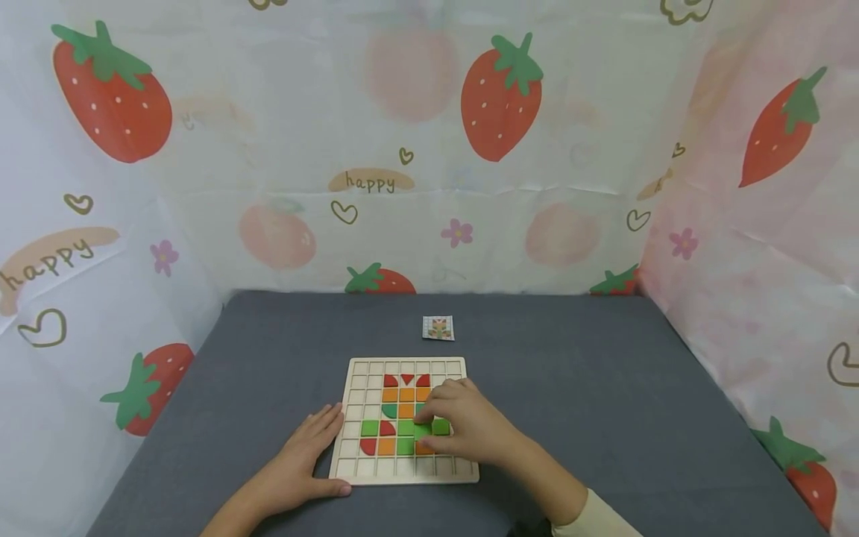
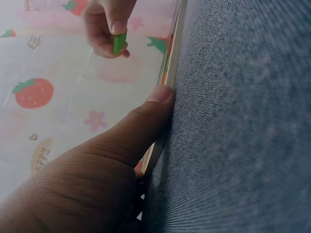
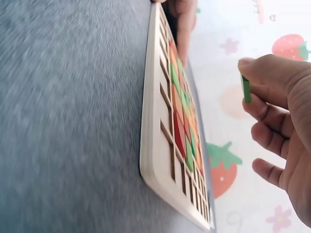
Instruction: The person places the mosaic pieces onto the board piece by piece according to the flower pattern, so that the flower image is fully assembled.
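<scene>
A pale wooden grid board (image 1: 376, 468) lies on the table, with red, orange and green tiles in several of its cells. My left hand (image 1: 295, 462) rests along the board's left side, fingers extended at the edge and thumb near the front left corner. Above the right part of the board, my right hand (image 1: 473, 425) pinches a green tile (image 3: 246, 90) between thumb and fingertips. The right wrist view shows that tile raised clear of the board, edge-on. Some tiles beneath the right hand are hidden in the head view.
Behind the board lies a small card (image 1: 438, 328) printed with a coloured grid pattern. A dark grey cloth (image 1: 570, 373) covers the table. Strawberry-printed curtains (image 1: 295, 149) stand at the back and both sides.
</scene>
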Demonstrator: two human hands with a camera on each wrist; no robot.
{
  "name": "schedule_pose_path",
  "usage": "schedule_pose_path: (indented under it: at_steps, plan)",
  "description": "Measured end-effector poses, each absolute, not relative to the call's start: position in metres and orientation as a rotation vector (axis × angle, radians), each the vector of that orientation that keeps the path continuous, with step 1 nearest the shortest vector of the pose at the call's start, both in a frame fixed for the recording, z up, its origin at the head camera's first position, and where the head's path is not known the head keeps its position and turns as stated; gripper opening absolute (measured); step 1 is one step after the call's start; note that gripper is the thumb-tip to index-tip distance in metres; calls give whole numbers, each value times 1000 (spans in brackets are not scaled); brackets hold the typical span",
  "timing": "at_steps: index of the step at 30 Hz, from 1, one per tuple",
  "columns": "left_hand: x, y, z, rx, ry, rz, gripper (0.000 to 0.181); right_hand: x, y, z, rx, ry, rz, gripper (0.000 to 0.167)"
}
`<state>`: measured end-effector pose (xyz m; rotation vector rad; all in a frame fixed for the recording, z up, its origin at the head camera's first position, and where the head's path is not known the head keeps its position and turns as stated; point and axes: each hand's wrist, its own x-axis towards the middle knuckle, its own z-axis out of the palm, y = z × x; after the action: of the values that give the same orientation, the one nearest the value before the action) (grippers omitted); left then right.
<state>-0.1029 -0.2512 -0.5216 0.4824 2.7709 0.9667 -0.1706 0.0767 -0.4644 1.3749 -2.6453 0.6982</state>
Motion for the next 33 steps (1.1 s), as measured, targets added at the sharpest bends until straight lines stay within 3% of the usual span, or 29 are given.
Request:
schedule_pose_path:
  at_steps: [33]
  plan:
    - [-102, -252, -521, 490, 2783, 970, 120, -153, 46, -488, 1382, -2704, 625, 20]
